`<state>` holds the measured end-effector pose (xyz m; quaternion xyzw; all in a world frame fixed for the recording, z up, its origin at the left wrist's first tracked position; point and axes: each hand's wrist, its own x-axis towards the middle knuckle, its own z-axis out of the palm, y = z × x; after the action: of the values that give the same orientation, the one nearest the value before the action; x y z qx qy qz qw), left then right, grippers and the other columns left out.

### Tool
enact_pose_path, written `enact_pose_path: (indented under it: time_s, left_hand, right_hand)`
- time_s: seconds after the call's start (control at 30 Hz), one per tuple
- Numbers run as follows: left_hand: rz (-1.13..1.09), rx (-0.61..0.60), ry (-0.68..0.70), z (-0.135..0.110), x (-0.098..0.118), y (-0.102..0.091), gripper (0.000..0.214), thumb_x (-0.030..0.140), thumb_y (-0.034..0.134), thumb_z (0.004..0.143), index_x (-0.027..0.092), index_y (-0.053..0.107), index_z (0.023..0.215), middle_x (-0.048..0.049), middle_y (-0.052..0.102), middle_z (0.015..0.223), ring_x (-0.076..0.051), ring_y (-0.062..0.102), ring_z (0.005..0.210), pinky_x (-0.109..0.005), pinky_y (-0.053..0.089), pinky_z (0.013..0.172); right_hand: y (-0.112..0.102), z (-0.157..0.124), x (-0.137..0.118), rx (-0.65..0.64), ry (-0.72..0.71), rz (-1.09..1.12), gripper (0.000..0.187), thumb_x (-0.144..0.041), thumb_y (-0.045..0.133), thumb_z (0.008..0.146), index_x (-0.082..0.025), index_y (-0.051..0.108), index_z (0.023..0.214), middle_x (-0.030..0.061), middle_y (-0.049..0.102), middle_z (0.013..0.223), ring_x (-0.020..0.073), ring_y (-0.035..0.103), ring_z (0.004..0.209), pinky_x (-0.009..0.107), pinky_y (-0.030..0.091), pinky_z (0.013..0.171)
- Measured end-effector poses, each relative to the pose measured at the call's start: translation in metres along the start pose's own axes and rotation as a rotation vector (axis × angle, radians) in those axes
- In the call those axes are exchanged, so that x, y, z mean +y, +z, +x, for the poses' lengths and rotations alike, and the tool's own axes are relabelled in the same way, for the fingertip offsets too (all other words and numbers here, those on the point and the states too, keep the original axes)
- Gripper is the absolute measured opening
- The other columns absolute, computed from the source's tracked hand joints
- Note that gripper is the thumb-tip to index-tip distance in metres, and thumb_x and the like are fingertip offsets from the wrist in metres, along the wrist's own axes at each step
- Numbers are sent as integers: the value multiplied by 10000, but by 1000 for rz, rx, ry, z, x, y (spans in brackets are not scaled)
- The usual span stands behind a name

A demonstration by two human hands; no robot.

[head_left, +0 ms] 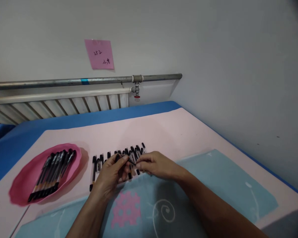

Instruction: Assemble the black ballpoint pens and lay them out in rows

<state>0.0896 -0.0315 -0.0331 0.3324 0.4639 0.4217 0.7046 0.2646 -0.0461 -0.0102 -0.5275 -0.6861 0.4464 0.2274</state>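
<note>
Over the front of the table, my left hand point(114, 172) and my right hand point(155, 164) meet on one dark pen point(132, 162). The left fingers are closed round one end, and the right fingertips pinch the other. Which parts of the pen lie inside the fingers is hidden. Just behind my hands, several clear pens with black caps point(93, 170) lie side by side in a row, partly covered by them. To the left, a pink scalloped tray point(18, 180) holds a bundle of several similar pens point(52, 173).
A pink sheet point(164, 129) covers the table over a blue surface point(109, 115). A light blue patterned cloth point(228, 178) lies along the front, beneath my forearms. Behind stand a radiator point(72, 105), a metal pipe point(109, 80) and a red-handled valve point(137, 96); a wall rises at right.
</note>
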Motion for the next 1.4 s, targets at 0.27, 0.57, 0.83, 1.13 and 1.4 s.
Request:
enact_pose_path:
  time_s: [0.27,0.57,0.83,1.13,1.4]
  left_hand:
    - [-76,38,8,-3,7,1,302,245,691,649,101,613,903,-40,611,715,-69,518,514,-162,394,412]
    - [-23,17,-55,-3,8,0,286,268,685,655,94,607,869,-36,592,685,-69,493,490,-169,365,392]
    - [-46,4,-80,-4,7,-1,201,215,641,709,91,601,861,-44,594,678,-77,514,487,-174,393,393]
    - [-283,-26,-228,-3,6,5,205,218,500,818,64,593,916,-187,628,984,-232,617,887,-344,512,766]
    - [-426,-110,-227,-4,-2,11,162,195,492,824,87,611,848,-74,635,785,-118,593,646,-260,513,653]
  right_hand:
    - [-19,11,15,356,158,-158,216,-235,472,748,-143,663,788,15,611,671,114,521,634,199,364,575]
    - [-24,24,42,311,299,-475,235,-190,505,700,-152,680,853,53,665,790,139,562,712,206,361,598]
    - [-21,21,42,266,184,-502,251,-190,437,762,-138,672,833,79,676,830,145,580,744,218,377,653]
    - [-17,14,26,416,39,-315,219,-183,436,779,-154,650,814,25,641,705,121,555,651,217,389,611]
    - [29,9,6,281,-564,-548,157,-175,491,810,-158,607,915,71,608,872,160,514,824,292,398,769]
